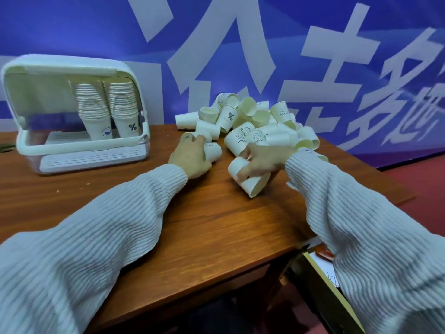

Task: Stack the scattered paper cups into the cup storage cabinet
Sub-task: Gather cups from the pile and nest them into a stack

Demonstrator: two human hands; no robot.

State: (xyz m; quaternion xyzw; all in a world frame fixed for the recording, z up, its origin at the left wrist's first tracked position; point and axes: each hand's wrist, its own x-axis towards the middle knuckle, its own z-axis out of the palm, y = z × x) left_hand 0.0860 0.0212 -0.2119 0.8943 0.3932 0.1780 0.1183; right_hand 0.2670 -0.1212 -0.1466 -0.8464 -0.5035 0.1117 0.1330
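A heap of white paper cups (252, 119) lies scattered at the back right of the wooden table (192, 225). The white cup storage cabinet (24, 141) stands at the back left with its lid up, and two tall cup stacks (108, 107) stand inside it. My left hand (190, 155) grips one cup (213, 151) lying on its side at the heap's near edge. My right hand (262, 162) holds a short stack of nested cups (252, 184), tilted with the open end toward me, just above the table.
A blue banner with large white characters (313, 56) hangs right behind the table. The table's right edge drops to a red floor (421, 184). An open box with papers (322, 268) sits low at the right, below the table edge.
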